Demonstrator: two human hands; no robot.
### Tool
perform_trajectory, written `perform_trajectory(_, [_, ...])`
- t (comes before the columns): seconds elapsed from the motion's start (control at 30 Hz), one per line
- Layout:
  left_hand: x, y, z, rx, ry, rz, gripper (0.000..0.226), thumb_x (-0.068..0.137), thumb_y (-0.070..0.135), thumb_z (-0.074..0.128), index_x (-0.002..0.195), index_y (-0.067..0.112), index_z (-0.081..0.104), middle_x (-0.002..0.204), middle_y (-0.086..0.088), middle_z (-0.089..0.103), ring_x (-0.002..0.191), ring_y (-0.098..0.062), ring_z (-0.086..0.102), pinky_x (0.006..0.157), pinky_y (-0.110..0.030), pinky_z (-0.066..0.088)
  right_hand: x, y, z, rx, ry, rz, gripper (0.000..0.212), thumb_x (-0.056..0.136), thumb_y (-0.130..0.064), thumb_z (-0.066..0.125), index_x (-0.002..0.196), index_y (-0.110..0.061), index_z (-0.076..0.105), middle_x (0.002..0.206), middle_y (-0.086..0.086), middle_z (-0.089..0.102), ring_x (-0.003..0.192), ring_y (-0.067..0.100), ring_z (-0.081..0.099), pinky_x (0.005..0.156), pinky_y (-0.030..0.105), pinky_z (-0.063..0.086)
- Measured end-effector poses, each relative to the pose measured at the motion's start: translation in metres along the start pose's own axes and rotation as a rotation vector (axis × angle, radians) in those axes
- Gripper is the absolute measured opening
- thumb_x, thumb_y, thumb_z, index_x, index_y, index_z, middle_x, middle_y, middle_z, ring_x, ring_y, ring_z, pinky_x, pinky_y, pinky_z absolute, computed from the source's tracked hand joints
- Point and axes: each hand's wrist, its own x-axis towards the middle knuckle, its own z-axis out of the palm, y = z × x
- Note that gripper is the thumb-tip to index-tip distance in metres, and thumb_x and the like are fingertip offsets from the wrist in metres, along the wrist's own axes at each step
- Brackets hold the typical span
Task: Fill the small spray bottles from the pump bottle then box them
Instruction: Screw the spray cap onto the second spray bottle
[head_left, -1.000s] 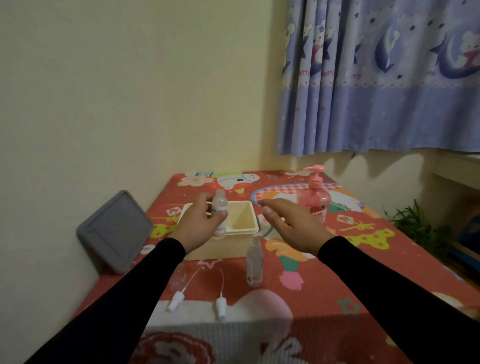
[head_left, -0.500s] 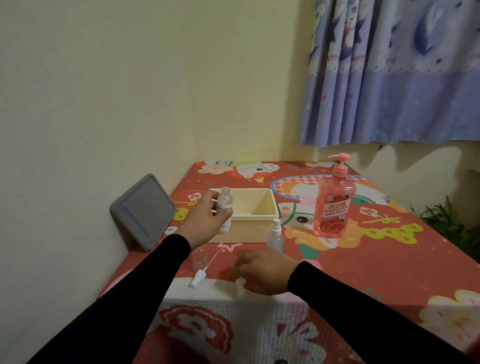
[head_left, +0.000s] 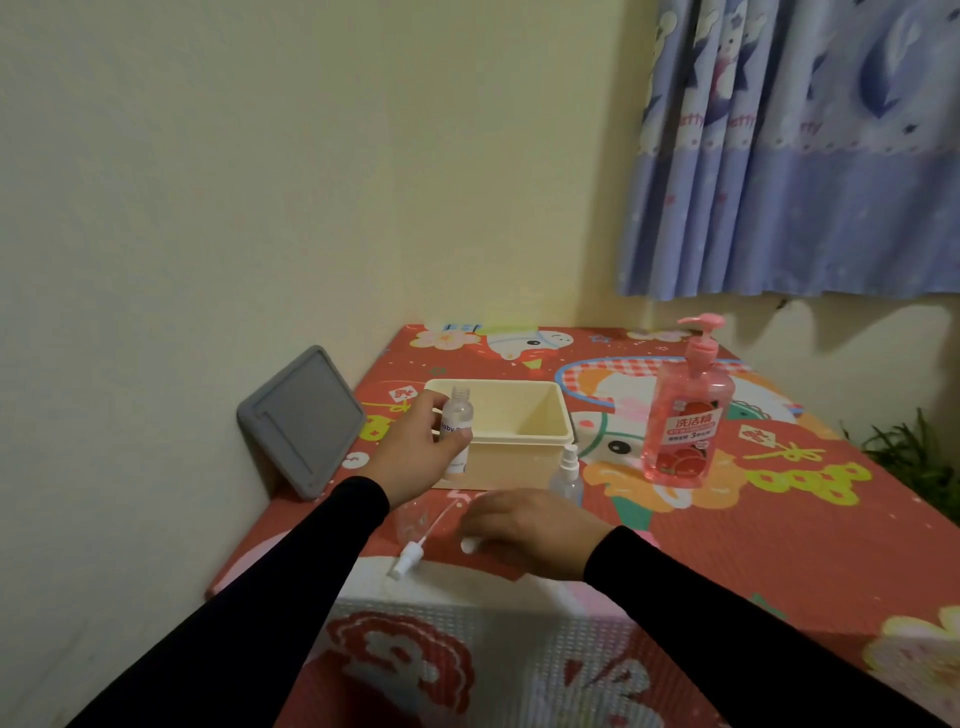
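My left hand (head_left: 415, 447) grips a small clear bottle (head_left: 457, 431) with no top, held upright in front of the cream box (head_left: 519, 436). My right hand (head_left: 524, 527) lies low on the mat with its fingers curled over a white spray head (head_left: 470, 545). A second white spray head (head_left: 405, 558) with its thin tube lies on the mat to the left. Another small spray bottle (head_left: 566, 475) with its top on stands just behind my right hand. The pink pump bottle (head_left: 685, 415) stands upright at the right of the box.
A grey tablet-like slab (head_left: 301, 421) leans against the wall at the left. A small clear cap (head_left: 413, 519) sits under my left wrist. The colourful red mat (head_left: 753, 545) covers the table. A blue curtain (head_left: 805, 156) hangs at the back right, a green plant (head_left: 914, 452) beyond the edge.
My right hand has dropped from above the box to the mat and closed over a spray head. The view has shifted left. My left hand still holds the bottle.
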Motion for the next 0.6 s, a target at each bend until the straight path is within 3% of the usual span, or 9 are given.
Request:
perform_trajectory(0.2, [0.001,0.003,0.002,0.022,0.010,0.003,0.028,0.093,0.029,0.059,0.117,0.023,0.044,0.110,0.000,0.063,0.094,-0.017,0.065,0.070,-0.029,0.054,0.002,0.000,-0.046,0.160,0.373,0.315,0.032,0.092,-0.041,0.057,0.118,-0.023,0.065,0.109,-0.007,0.070,0.094,0.010,0.063,0.078,0.023,0.050])
perform_trajectory(0.3, [-0.001,0.008,0.008,-0.009,0.015,0.024,0.021,0.096,0.030,0.056,0.110,0.021,0.044,0.102,-0.004,0.065,0.085,-0.015,0.064,0.053,-0.014,0.048,0.005,0.004,-0.069,0.391,0.587,0.525,0.029,0.090,-0.036,0.064,0.115,-0.022,0.067,0.110,-0.012,0.069,0.094,0.003,0.063,0.083,0.018,0.050])
perform_trajectory(0.37, [-0.002,0.010,0.011,-0.028,0.016,0.052,0.018,0.097,0.037,0.053,0.104,0.022,0.046,0.093,-0.004,0.067,0.078,-0.014,0.063,0.053,-0.012,0.048,0.008,0.009,-0.081,0.550,0.740,0.596,0.024,0.089,-0.029,0.067,0.111,-0.019,0.069,0.104,-0.007,0.071,0.092,0.006,0.066,0.084,0.022,0.053])
perform_trajectory(0.5, [0.000,0.003,0.014,-0.016,-0.024,0.066,0.012,0.094,0.041,0.055,0.099,0.035,0.046,0.093,0.002,0.066,0.082,-0.016,0.062,0.068,-0.029,0.052,0.011,0.014,-0.098,0.819,0.991,0.630,0.015,0.092,-0.019,0.064,0.104,-0.010,0.068,0.095,0.007,0.072,0.085,0.010,0.067,0.079,0.025,0.055])
perform_trajectory(0.6, [0.001,0.001,0.015,-0.013,-0.055,0.053,0.014,0.092,0.039,0.058,0.099,0.037,0.046,0.096,0.002,0.067,0.086,-0.020,0.063,0.076,-0.041,0.053,0.010,0.019,-0.101,0.928,1.106,0.679,0.022,0.092,-0.024,0.064,0.106,-0.008,0.068,0.094,0.005,0.072,0.083,0.009,0.065,0.074,0.021,0.053])
